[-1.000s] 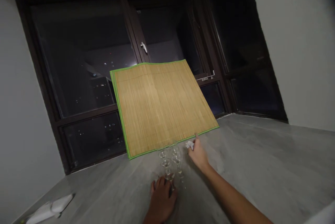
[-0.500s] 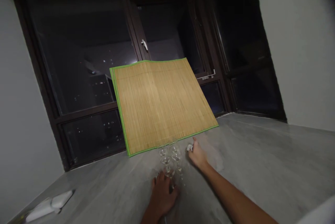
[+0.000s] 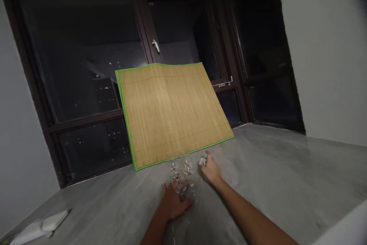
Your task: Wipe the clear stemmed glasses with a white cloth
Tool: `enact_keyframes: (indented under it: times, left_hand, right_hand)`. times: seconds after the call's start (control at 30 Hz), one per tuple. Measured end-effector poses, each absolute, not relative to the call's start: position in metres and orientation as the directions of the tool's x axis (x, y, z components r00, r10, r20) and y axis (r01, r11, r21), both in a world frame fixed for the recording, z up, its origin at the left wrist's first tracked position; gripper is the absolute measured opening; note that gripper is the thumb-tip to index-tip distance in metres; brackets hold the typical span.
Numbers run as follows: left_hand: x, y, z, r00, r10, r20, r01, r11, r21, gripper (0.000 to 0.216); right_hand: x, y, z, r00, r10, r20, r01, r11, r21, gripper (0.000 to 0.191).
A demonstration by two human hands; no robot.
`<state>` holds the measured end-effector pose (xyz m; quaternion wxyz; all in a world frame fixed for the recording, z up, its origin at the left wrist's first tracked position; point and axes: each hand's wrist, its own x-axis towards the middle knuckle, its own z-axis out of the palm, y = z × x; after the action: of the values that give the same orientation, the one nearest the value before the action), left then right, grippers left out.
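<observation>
Several clear stemmed glasses stand close together on the grey surface, in front of a bamboo mat. My left hand [image 3: 172, 203] is curled about the nearest wine glass [image 3: 179, 181], its thumb to the right of the stem; the bowl overlaps my fingers, which show only in part. Farther back, another wine glass [image 3: 187, 166] stands near the mat's lower edge. To the right of the glasses, my right hand [image 3: 211, 170] rests low over the surface. It is closed on a small crumpled white tissue [image 3: 202, 161], with the index finger pointing forward.
The bamboo mat [image 3: 172, 111] with green edging leans upright against dark window frames [image 3: 86, 119]. A white wrapped bundle [image 3: 43, 226] lies at the lower left of the grey surface [image 3: 272, 172]. Pale walls [image 3: 323, 54] flank the window.
My left hand has moved slightly forward and left with the nearest glass, closer to the other glasses. My right hand keeps the tissue. The view has shifted slightly.
</observation>
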<state>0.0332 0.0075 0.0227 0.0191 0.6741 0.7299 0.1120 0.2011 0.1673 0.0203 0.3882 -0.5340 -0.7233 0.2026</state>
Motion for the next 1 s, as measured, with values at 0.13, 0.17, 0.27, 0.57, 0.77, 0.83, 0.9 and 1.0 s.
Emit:
enact_keyframes:
  times: [0.13, 0.17, 0.27, 0.57, 0.77, 0.83, 0.9, 1.0]
  left_hand:
    - [0.030, 0.015, 0.025, -0.043, 0.998, 0.038, 0.988, 0.036, 0.153, 0.081]
    - [0.030, 0.017, 0.025, -0.045, 0.999, 0.025, 0.988, 0.041, 0.146, 0.081]
    - [0.030, 0.024, 0.027, -0.072, 0.997, 0.001, 0.990, 0.071, 0.125, 0.082]
    - [0.028, 0.021, 0.031, -0.084, 0.991, -0.101, 0.996, 0.084, -0.004, 0.068]
    - [0.035, -0.016, 0.035, -0.001, 0.993, -0.122, 1.000, 0.004, 0.017, 0.068]
    - [0.038, -0.031, 0.030, 0.005, 0.992, -0.124, 0.998, 0.003, 0.069, 0.068]
    - [0.037, -0.045, 0.022, 0.009, 0.993, -0.114, 0.994, 0.003, 0.111, 0.068]
    - [0.030, -0.062, 0.009, 0.056, 0.997, -0.054, 0.990, -0.048, 0.132, 0.067]
  right_hand:
    - [0.198, 0.166, 0.020, -0.163, 0.916, 0.367, 0.613, 0.385, -0.690, 0.066]
    - [0.197, 0.166, 0.020, -0.170, 0.912, 0.374, 0.608, 0.396, -0.689, 0.066]
    - [0.197, 0.165, 0.020, -0.183, 0.906, 0.381, 0.600, 0.410, -0.687, 0.065]
    - [0.200, 0.169, 0.015, -0.209, 0.894, 0.397, 0.609, 0.437, -0.662, 0.065]
    - [0.201, 0.167, 0.018, -0.209, 0.893, 0.398, 0.619, 0.436, -0.653, 0.063]
    - [0.202, 0.166, 0.019, -0.218, 0.892, 0.396, 0.613, 0.441, -0.655, 0.063]
    - [0.203, 0.166, 0.019, -0.222, 0.886, 0.406, 0.609, 0.452, -0.652, 0.063]
    - [0.205, 0.165, 0.020, -0.218, 0.884, 0.413, 0.612, 0.454, -0.648, 0.062]
